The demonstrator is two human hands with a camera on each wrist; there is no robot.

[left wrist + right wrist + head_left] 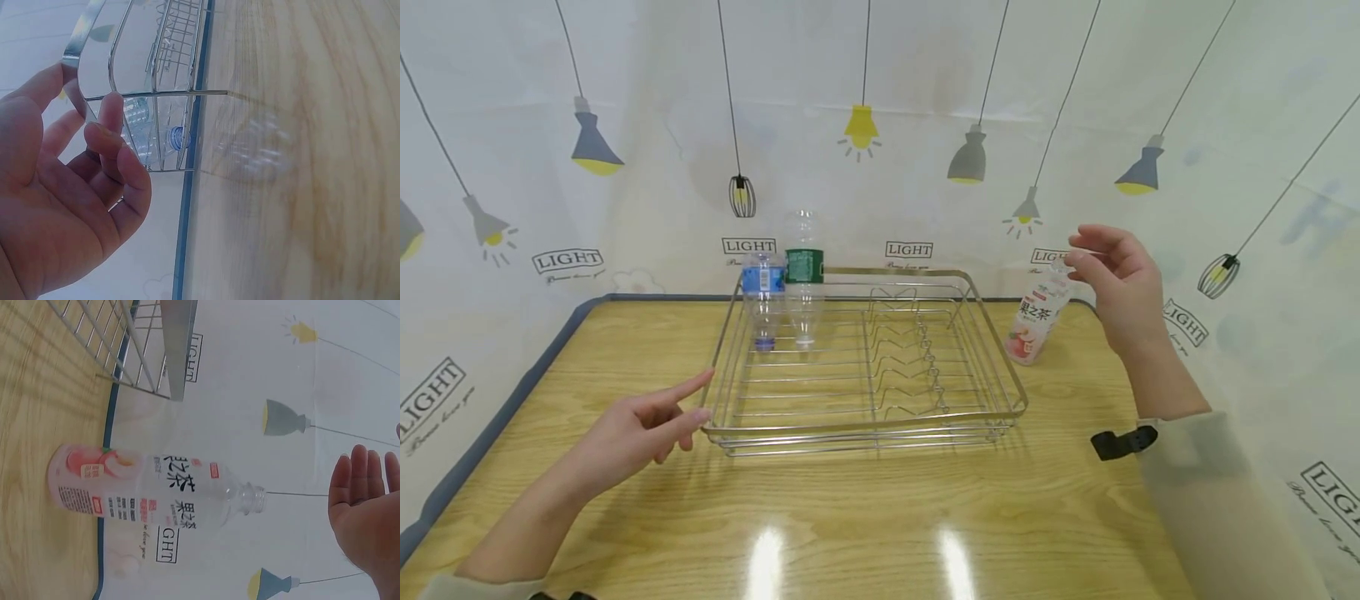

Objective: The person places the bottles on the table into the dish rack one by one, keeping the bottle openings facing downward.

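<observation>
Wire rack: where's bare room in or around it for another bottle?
Free: the rack floor before the blue-labelled bottle and green-labelled bottle, left of the wire dividers; the table before the rack; and left of it, beyond the left hand. Crowded: the rack's back left, holding both bottles, and its right flank, where the pink-labelled bottle stands near the right hand.

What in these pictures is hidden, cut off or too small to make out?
Green label, head view: lettering too small to read.
Blue-capped bottle, left wrist view: partly hidden by rack wires.
Right hand, right wrist view: cut off by the right edge.
Pink bottle, right wrist view: smallest print too tiny to read.
</observation>
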